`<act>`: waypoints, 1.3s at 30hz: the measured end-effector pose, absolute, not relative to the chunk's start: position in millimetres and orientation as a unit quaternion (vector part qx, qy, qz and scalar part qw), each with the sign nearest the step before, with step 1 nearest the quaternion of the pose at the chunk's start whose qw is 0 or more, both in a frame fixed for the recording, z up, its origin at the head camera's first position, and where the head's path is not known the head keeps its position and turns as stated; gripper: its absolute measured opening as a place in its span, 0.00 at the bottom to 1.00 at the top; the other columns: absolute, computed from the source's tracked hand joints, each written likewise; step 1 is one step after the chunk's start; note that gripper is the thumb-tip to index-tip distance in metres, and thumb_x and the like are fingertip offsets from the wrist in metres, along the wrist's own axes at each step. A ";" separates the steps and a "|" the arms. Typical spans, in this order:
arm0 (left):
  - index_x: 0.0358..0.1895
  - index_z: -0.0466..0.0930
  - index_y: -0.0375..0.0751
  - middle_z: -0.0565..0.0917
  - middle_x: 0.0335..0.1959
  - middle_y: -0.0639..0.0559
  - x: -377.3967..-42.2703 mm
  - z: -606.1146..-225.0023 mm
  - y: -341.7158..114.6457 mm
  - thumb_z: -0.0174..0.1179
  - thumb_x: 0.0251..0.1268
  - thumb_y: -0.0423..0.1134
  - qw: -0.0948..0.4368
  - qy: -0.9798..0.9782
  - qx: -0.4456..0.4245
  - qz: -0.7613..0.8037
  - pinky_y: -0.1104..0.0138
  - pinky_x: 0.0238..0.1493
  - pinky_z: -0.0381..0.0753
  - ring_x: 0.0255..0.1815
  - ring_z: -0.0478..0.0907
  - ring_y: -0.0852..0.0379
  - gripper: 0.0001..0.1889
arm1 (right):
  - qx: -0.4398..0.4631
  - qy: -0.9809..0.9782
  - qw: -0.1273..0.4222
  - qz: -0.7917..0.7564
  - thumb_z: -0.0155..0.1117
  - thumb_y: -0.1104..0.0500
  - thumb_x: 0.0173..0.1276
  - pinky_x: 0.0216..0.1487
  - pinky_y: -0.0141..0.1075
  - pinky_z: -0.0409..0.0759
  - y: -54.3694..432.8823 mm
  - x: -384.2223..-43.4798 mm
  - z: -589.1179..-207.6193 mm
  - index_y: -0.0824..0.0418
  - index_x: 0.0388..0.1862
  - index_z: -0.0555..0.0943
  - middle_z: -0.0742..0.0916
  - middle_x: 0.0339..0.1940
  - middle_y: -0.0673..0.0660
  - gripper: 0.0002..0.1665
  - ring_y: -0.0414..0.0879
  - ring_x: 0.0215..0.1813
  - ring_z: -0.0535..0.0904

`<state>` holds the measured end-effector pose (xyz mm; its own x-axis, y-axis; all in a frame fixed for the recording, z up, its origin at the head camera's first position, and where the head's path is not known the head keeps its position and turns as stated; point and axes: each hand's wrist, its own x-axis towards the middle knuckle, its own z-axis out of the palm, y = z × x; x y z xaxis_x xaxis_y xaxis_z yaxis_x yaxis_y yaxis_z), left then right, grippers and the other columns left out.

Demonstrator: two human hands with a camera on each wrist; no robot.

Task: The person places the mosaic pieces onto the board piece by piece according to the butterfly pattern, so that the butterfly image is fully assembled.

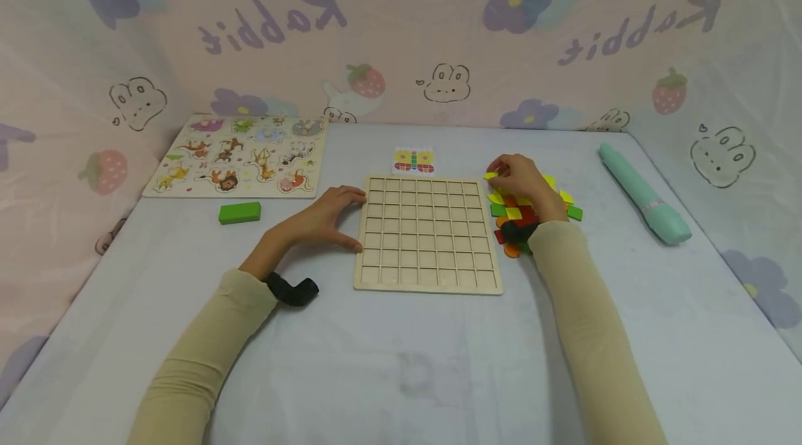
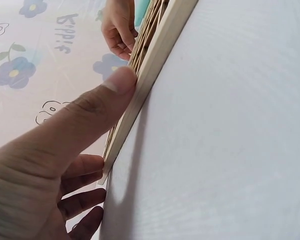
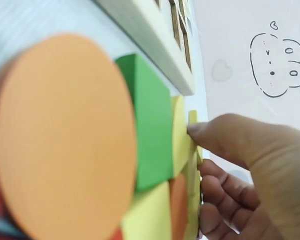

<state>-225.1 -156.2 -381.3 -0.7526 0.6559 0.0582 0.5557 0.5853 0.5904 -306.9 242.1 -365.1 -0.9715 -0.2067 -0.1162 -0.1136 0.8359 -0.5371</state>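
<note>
A square wooden grid board (image 1: 429, 233) lies on the table, its cells bare. My left hand (image 1: 322, 219) touches the board's left edge with thumb and fingertips, the fingers spread; the left wrist view has the thumb (image 2: 120, 80) against the side of the rim. To the right of the board is a cluster of coloured wooden pieces, among them a green one (image 3: 152, 122) and an orange round one (image 3: 64, 135). Over its far end my right hand (image 1: 525, 180) pinches a yellow piece (image 1: 491, 175) at the fingertips. The fingers partly hide the grip.
A small card with a butterfly pattern (image 1: 413, 161) stands behind the board. At the back left lies an animal puzzle board (image 1: 244, 156), with a green block (image 1: 239, 213) in front of it. A rolled mint-green bundle (image 1: 645, 194) lies on the right.
</note>
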 end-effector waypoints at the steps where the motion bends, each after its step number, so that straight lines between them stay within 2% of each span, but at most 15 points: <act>1: 0.63 0.65 0.33 0.62 0.67 0.41 -225.2 -381.3 -156.3 0.75 0.40 0.51 0.083 0.886 0.342 0.302 0.52 0.69 0.51 0.69 0.53 0.43 0.46 | -0.081 0.955 0.083 -0.272 0.60 0.59 0.64 0.56 0.50 0.70 242.3 -306.9 -364.9 0.66 0.52 0.75 0.76 0.48 0.67 0.19 0.58 0.49 0.69; 4: 0.63 0.65 0.34 0.61 0.67 0.42 -225.7 -382.1 -156.6 0.75 0.40 0.51 0.084 0.885 0.342 0.303 0.51 0.69 0.50 0.70 0.52 0.43 0.46 | -0.075 0.956 0.073 -0.274 0.60 0.57 0.66 0.55 0.48 0.71 242.1 -306.5 -365.0 0.66 0.52 0.74 0.77 0.48 0.66 0.19 0.57 0.48 0.69; 8: 0.62 0.66 0.34 0.62 0.67 0.42 -225.9 -383.4 -157.4 0.75 0.40 0.51 0.082 0.885 0.342 0.304 0.51 0.69 0.50 0.70 0.52 0.43 0.45 | -0.104 0.952 0.041 -0.286 0.63 0.55 0.64 0.46 0.43 0.72 232.3 -303.8 -360.2 0.65 0.50 0.78 0.79 0.43 0.64 0.19 0.55 0.42 0.70; 12: 0.62 0.66 0.33 0.62 0.67 0.41 -225.4 -383.7 -158.1 0.75 0.40 0.51 0.082 0.885 0.340 0.308 0.51 0.69 0.50 0.69 0.52 0.43 0.44 | -0.157 0.942 0.013 -0.297 0.66 0.55 0.62 0.38 0.40 0.70 206.7 -297.8 -348.3 0.65 0.44 0.81 0.81 0.37 0.61 0.16 0.52 0.37 0.71; 16: 0.61 0.66 0.33 0.62 0.67 0.42 -225.0 -383.7 -158.0 0.75 0.40 0.50 0.083 0.885 0.338 0.310 0.51 0.68 0.51 0.69 0.52 0.43 0.44 | -0.196 0.933 0.006 -0.301 0.67 0.55 0.61 0.37 0.39 0.71 172.1 -292.6 -339.1 0.64 0.42 0.82 0.82 0.35 0.59 0.15 0.50 0.35 0.73; 27: 0.61 0.67 0.34 0.62 0.67 0.43 -224.7 -384.1 -157.6 0.74 0.41 0.51 0.084 0.883 0.340 0.312 0.51 0.68 0.53 0.68 0.53 0.44 0.43 | -0.279 0.914 0.073 -0.287 0.68 0.57 0.58 0.44 0.41 0.76 81.9 -274.1 -340.1 0.62 0.41 0.82 0.84 0.36 0.56 0.13 0.48 0.40 0.78; 31: 0.61 0.67 0.36 0.62 0.67 0.44 -226.5 -385.6 -157.9 0.74 0.42 0.52 0.086 0.885 0.337 0.310 0.52 0.68 0.53 0.68 0.53 0.45 0.42 | -0.273 0.915 0.089 -0.283 0.69 0.59 0.56 0.45 0.41 0.75 67.6 -275.4 -345.8 0.62 0.38 0.83 0.85 0.34 0.56 0.11 0.48 0.39 0.79; 39: 0.61 0.67 0.36 0.62 0.67 0.44 -225.6 -384.8 -158.1 0.74 0.43 0.52 0.086 0.885 0.338 0.308 0.51 0.67 0.54 0.68 0.53 0.45 0.42 | -0.300 0.898 0.100 -0.307 0.70 0.62 0.56 0.41 0.35 0.76 58.7 -283.2 -361.2 0.63 0.38 0.82 0.84 0.32 0.56 0.11 0.46 0.36 0.77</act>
